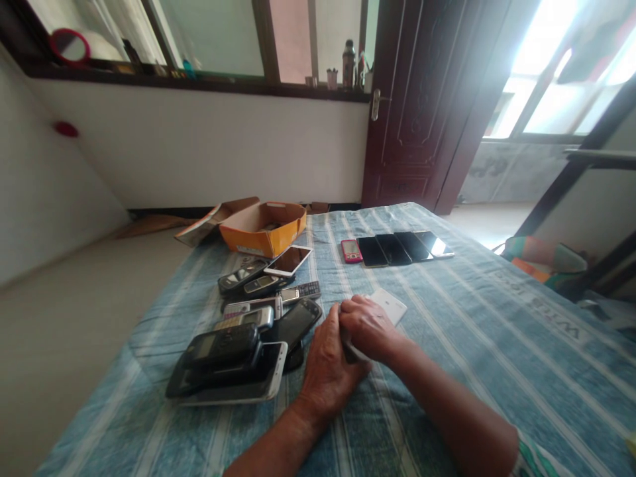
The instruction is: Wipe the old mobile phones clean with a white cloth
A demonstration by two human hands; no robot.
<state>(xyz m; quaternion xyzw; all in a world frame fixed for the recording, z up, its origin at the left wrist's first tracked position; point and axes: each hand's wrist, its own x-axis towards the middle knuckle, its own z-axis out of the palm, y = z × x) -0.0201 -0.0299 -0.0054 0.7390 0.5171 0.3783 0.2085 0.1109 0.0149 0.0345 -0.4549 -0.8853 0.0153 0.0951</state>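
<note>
My left hand point(328, 368) and my right hand point(366, 326) meet near the middle of the bed, both closed around a phone point(354, 352) that they mostly cover. Just beyond my right hand lies a white phone point(390, 306), partly hidden by it. To the left of my left hand is a pile of old phones: a large white-edged phone point(273, 374) at the bottom, a black phone point(223, 344) on top, and a black touchscreen phone point(297, 323) closest to my fingers. A white phone with a dark screen point(289, 260) lies behind the pile.
An open orange box point(273, 238) stands at the back left on the striped blue cloth point(447, 318). A pink phone point(351, 250) and several dark phones point(395, 249) lie in a row at the back right. Beyond is a brown door point(412, 99).
</note>
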